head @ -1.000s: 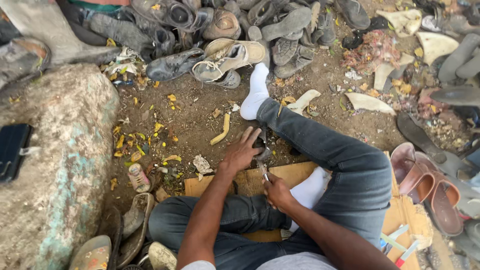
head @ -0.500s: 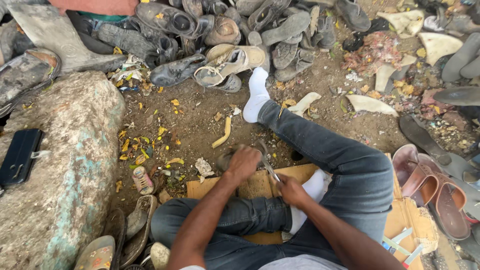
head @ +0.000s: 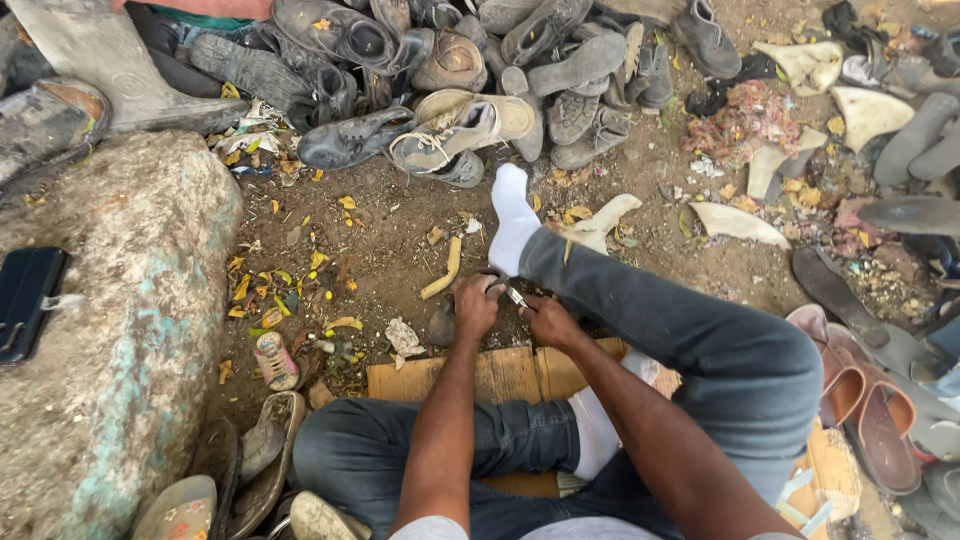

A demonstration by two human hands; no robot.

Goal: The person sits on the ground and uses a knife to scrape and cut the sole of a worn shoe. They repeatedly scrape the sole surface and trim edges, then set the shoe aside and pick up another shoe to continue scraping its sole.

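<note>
I sit on flattened cardboard (head: 500, 375) with one leg stretched out and a white sock (head: 514, 220) on that foot. Both hands meet on the dirt just beside that ankle. My left hand (head: 474, 303) is curled over a small dark piece (head: 443, 325) on the ground; I cannot make out what the piece is. My right hand (head: 546, 320) grips a small metal tool (head: 515, 297), whose tip points toward the left hand. The two hands almost touch.
A heap of worn shoes (head: 450, 60) lies at the far side. A large rock (head: 120, 330) with a black wallet-like case (head: 28, 300) on it stands at the left. Pink sandals (head: 870, 410) lie at the right. Sole offcuts (head: 735, 222) and yellow leaves litter the dirt.
My left hand went from lying flat and spread to curled over the dark piece. Both hands moved forward toward the ankle, and the right hand brought the tool up to the left hand.
</note>
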